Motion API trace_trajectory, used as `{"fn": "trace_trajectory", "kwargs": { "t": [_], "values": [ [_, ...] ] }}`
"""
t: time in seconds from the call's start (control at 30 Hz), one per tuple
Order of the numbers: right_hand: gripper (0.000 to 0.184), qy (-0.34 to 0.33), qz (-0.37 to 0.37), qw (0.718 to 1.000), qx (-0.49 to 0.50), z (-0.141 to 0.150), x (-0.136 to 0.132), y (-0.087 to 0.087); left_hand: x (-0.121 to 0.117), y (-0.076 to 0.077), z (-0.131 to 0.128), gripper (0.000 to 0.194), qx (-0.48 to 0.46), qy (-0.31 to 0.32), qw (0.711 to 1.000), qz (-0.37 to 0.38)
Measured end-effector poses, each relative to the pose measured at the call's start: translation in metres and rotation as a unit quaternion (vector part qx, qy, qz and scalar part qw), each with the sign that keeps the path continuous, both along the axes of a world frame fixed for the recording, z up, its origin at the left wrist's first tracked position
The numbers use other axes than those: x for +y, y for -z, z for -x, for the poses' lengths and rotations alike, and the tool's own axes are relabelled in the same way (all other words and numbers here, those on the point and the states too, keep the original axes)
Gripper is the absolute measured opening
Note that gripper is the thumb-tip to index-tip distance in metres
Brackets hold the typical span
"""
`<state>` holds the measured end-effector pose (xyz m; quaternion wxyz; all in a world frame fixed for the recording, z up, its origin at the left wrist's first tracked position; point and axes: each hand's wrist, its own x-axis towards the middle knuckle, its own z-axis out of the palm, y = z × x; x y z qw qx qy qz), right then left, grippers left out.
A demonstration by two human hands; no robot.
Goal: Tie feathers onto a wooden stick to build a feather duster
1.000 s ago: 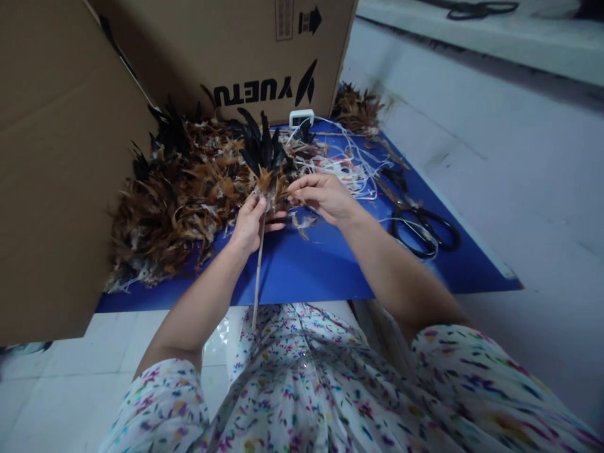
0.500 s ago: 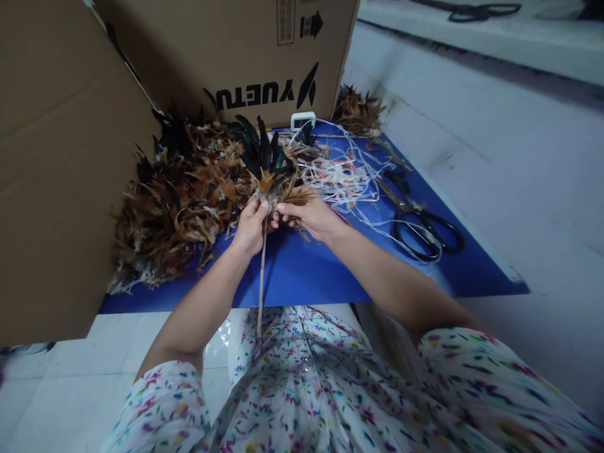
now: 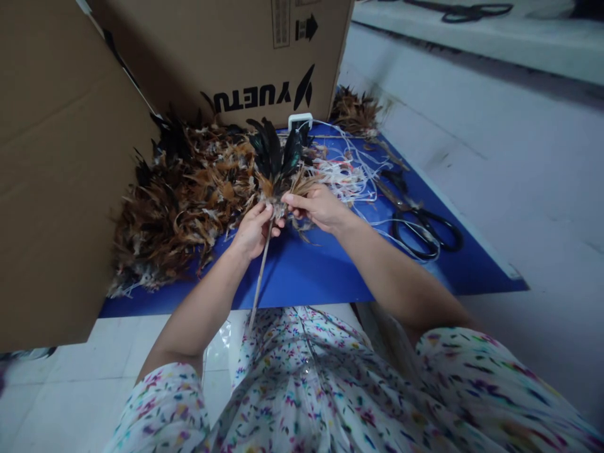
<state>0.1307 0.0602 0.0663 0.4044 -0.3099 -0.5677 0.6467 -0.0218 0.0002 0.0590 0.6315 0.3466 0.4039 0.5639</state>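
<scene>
My left hand (image 3: 253, 230) is closed round a thin wooden stick (image 3: 258, 277) just under a tuft of black and brown feathers (image 3: 277, 160) bound to its top. The stick slants down toward my lap. My right hand (image 3: 317, 206) pinches the base of the tuft from the right, fingers pressed together on brown feathers. Both hands hover over a blue board (image 3: 325, 264).
A heap of loose brown and black feathers (image 3: 179, 201) covers the board's left side. White string (image 3: 349, 176) lies tangled behind my right hand. Black scissors (image 3: 425, 229) rest at the right. Cardboard boxes (image 3: 61, 157) stand at left and behind.
My right hand has come in from the right and now pinches the base of the feather tuft beside my left hand. The tuft has turned slightly on the stick.
</scene>
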Motion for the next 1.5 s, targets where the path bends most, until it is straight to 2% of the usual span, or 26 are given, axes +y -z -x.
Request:
{"fn": "trace_trajectory", "kwargs": {
  "t": [0.17, 0.3, 0.53, 0.73, 0.97, 1.1, 1.23, 1.5],
  "values": [
    [0.041, -0.007, -0.049, 0.998, -0.046, 0.000, 0.001, 0.004, -0.002, 0.000, -0.001, 0.016, 0.000, 0.042, 0.999, -0.013],
    [0.038, 0.008, -0.077, 0.995, -0.063, 0.000, -0.002, 0.000, -0.002, 0.001, 0.000, 0.015, -0.011, 0.052, 0.998, -0.019],
    [0.034, 0.021, -0.092, 0.995, -0.045, 0.003, -0.007, -0.006, -0.004, -0.001, -0.001, 0.019, -0.013, 0.062, 0.998, -0.005],
    [0.031, 0.084, -0.146, 0.984, -0.060, 0.006, -0.001, 0.004, -0.004, 0.000, -0.001, 0.021, -0.020, 0.044, 0.999, 0.002],
    [0.045, 0.104, -0.065, 0.991, -0.058, 0.011, -0.007, 0.004, -0.006, 0.000, -0.001, 0.027, -0.009, 0.043, 0.999, -0.021],
    [0.050, 0.066, 0.002, 0.996, -0.065, 0.012, -0.011, 0.002, -0.006, 0.000, 0.000, 0.026, 0.000, 0.037, 0.998, -0.043],
    [0.048, 0.003, 0.023, 0.997, -0.068, 0.012, -0.013, 0.003, -0.005, 0.002, 0.000, 0.027, 0.006, 0.031, 0.998, -0.059],
    [0.037, -0.031, 0.079, 0.996, -0.025, 0.012, -0.014, 0.000, -0.009, 0.001, -0.004, 0.036, 0.026, 0.032, 0.998, -0.050]
  ]
}}
